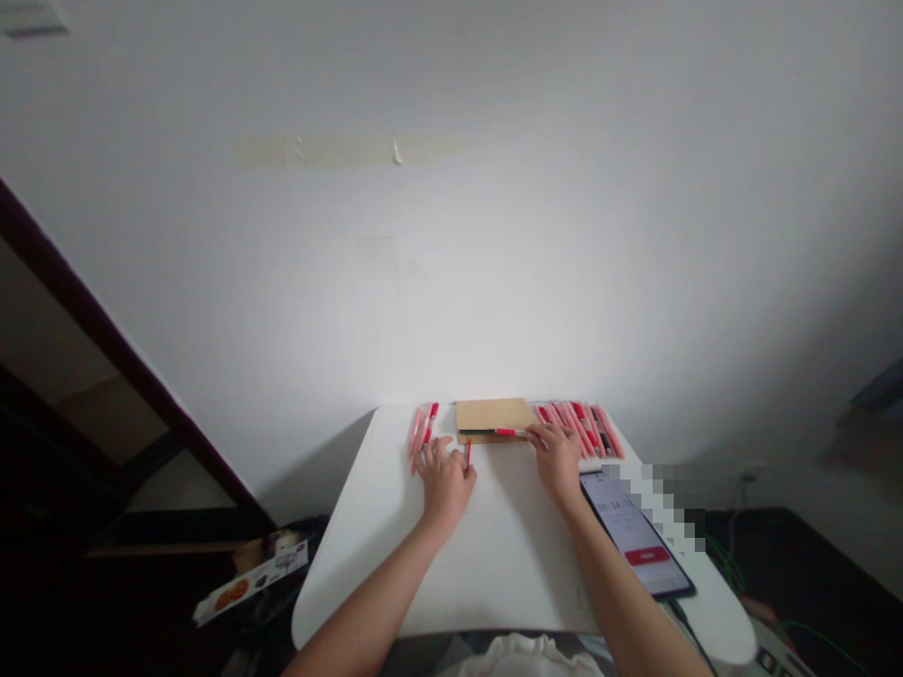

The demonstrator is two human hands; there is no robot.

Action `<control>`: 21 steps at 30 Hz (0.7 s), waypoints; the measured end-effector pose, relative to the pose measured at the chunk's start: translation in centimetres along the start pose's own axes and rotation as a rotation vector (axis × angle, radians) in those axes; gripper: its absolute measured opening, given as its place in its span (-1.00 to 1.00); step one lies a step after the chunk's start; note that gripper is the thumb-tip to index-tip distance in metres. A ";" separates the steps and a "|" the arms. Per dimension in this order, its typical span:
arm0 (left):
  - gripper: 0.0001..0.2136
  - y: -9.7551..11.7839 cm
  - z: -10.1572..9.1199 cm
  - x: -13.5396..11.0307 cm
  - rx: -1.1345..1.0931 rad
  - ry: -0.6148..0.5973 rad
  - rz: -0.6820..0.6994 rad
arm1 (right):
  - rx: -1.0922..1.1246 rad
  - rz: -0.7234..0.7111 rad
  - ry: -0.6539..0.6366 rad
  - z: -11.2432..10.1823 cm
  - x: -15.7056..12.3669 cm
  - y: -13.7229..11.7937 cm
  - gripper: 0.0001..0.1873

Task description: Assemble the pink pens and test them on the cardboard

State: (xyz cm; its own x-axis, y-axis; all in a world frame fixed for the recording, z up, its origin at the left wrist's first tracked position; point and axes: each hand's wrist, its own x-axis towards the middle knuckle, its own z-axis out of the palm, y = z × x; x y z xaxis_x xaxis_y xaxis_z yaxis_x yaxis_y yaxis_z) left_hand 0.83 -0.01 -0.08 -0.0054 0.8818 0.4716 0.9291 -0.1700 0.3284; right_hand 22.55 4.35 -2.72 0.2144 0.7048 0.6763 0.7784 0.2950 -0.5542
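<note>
Far left, below the table, a long white carton (251,585) with orange printing, slanted. On the matte wall (176,282), a strip of yellowish tape (345,151), partly peeled. Table (367,541): smooth, white, rounded near corners. At its far left side, a small bundle of pens (421,431), slender pink and red barrels, roughly parallel. Left hand (446,478) just beside these, fingers curved and spread; a slim red stick (468,453) stands out at the thumb side, but cannot tell whether it is pinched or merely touched. Beyond, a flat tan rectangle (494,414), cardboard-like, with a dark line along its near part. The red-ended pen (506,432), pale along the barrel, lies crosswise over that near part, its other end held in a narrow fingertip grip by the right hand (557,459). Right of this hand, a larger row of pens (582,425), pink and red, side by side and slanted. Nearer, a glossy phone (630,536), screen lit with a red rounded bar, dark cable (681,616) at its near end
</note>
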 end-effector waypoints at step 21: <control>-0.85 0.0 -0.4 0.3 -0.128 -0.015 0.030 | 0.017 -0.139 -0.329 -0.2 -0.5 -1.5 -0.79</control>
State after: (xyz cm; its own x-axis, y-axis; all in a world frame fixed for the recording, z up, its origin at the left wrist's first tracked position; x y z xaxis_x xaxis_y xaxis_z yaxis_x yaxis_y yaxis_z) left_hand 0.65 0.05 0.40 0.0279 0.8818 0.4707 0.8742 -0.2500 0.4164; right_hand 21.37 3.41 -2.08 -0.0967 0.8266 0.5544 0.7760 0.4114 -0.4781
